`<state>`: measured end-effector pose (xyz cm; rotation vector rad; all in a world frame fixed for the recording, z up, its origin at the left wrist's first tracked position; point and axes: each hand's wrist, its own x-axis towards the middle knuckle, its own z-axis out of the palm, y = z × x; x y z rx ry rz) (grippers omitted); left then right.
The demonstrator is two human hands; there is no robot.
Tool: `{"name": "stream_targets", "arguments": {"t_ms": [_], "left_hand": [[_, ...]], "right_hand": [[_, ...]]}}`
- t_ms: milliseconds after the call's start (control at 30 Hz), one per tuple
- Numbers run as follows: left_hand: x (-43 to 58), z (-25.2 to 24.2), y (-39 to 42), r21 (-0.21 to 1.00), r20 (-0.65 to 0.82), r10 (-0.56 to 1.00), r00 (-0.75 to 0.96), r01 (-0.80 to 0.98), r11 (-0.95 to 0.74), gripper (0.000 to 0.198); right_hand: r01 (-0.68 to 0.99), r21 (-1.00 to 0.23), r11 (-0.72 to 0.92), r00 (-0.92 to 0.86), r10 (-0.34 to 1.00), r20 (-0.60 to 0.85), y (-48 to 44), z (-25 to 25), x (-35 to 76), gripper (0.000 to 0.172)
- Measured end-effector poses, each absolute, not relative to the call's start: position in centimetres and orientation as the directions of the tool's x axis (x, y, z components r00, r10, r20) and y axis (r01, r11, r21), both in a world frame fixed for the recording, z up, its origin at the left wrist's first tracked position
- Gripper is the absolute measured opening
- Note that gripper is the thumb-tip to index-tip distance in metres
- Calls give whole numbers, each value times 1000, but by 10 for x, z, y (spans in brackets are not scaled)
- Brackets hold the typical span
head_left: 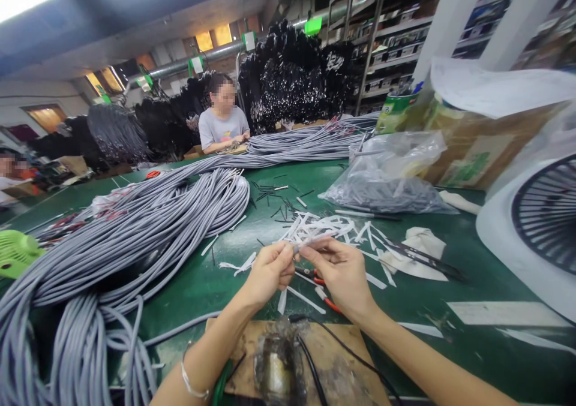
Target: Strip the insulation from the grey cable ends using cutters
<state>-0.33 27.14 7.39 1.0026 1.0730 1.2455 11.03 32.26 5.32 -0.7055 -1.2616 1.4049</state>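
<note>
My left hand (272,268) and my right hand (339,271) meet fingertip to fingertip over the green table. Both are closed in a pinch on a small grey piece (296,249), mostly hidden by the fingers, so its kind is unclear. A grey cable (184,326) runs from the left and disappears behind my left forearm. Just beyond my fingers lies a heap of white strips (310,226). Red-handled pliers or cutters (318,278) lie beneath my right hand, partly covered. Below my wrists a worn board (346,358) carries a grimy metal part (276,364) and black leads.
Bundled grey cables (148,232) cover the table's left side. A clear plastic bag (391,178), long tweezers (427,261), a cloth (420,247), a cardboard box (477,148) and a white fan (535,226) stand or lie right. Across the table sits a co-worker (222,118).
</note>
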Motion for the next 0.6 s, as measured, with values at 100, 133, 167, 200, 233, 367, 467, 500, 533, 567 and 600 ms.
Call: {"name": "stream_targets", "arguments": {"t_ms": [100, 133, 167, 200, 233, 367, 467, 500, 533, 567, 600], "left_hand": [[-1, 70, 273, 967, -80, 997, 11, -244, 80, 52], [-1, 69, 273, 965, -84, 996, 0, -250, 81, 52], [0, 68, 274, 964, -88, 996, -14, -253, 81, 52], [1, 66, 275, 964, -89, 995, -33, -255, 78, 52], [1, 65, 276, 964, -90, 994, -56, -258, 73, 53], [-4, 63, 282, 955, -105, 974, -201, -294, 42, 58], [-9, 63, 284, 947, -93, 953, -288, -323, -5, 59], [-9, 63, 283, 948, -79, 955, -286, -317, -16, 58], [-9, 64, 283, 953, -65, 961, -270, -302, -20, 57], [-8, 64, 282, 960, -54, 968, -244, -280, -17, 56], [-6, 65, 280, 967, -47, 975, -217, -256, -11, 54]], "right_hand": [[-378, -925, 44, -279, 947, 158, 320, 50, 105, 30], [-412, -911, -2, -290, 948, 129, 320, 50, 103, 31], [-450, -891, -52, -305, 947, 99, 320, 51, 101, 33], [-489, -866, -101, -321, 944, 72, 320, 53, 101, 35], [-524, -839, -146, -345, 937, 53, 320, 56, 101, 36], [-589, -788, -179, -427, 897, 116, 327, 72, 113, 34], [-610, -791, -50, -306, 935, 177, 335, 77, 124, 32], [-589, -808, -2, -241, 955, 173, 337, 76, 125, 32], [-544, -838, 35, -191, 968, 165, 338, 74, 125, 34], [-483, -874, 57, -170, 973, 158, 338, 72, 124, 38], [-413, -908, 64, -183, 971, 151, 338, 68, 122, 42]]}}
